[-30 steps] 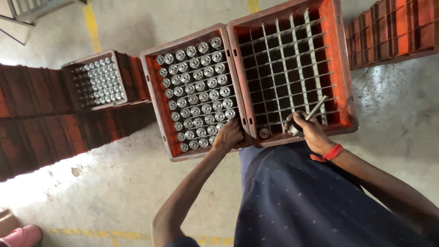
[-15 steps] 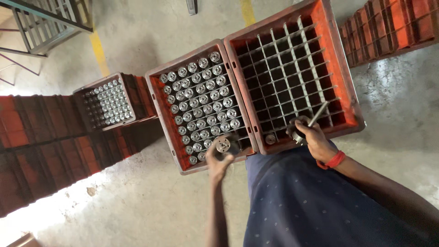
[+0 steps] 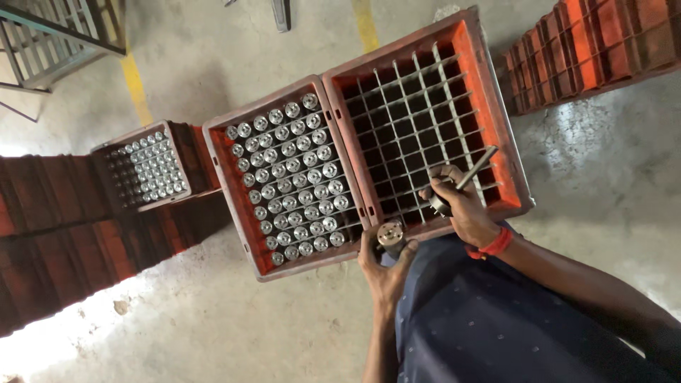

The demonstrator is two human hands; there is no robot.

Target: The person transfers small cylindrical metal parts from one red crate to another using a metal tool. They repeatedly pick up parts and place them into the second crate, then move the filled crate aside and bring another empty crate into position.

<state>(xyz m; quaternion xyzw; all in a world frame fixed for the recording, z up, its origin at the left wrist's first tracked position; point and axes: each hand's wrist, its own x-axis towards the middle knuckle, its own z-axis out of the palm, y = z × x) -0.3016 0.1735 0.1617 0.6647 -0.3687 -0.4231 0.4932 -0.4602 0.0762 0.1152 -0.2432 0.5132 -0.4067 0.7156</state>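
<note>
My left hand (image 3: 384, 267) holds a round metal part (image 3: 390, 233) with small holes in its face, just at the near edge between two red crates. The left crate (image 3: 237, 206) is filled with several like metal parts (image 3: 294, 181) standing in a grid. The right crate (image 3: 489, 92) has an empty white divider grid (image 3: 418, 128). My right hand (image 3: 464, 209), with a red band at the wrist, grips a metal rod tool (image 3: 474, 169) over the near right cells of the empty crate.
A third red crate (image 3: 177, 152) with several metal parts sits further left on stacked crates. More red crates (image 3: 596, 42) stand at the upper right. The concrete floor has yellow lines (image 3: 135, 85), and a metal rack (image 3: 57, 35) stands at the top left.
My left hand lifted a metal part out of the full crate's near corner and brought it toward the right crate. My right hand stayed over the empty grid with the tool.
</note>
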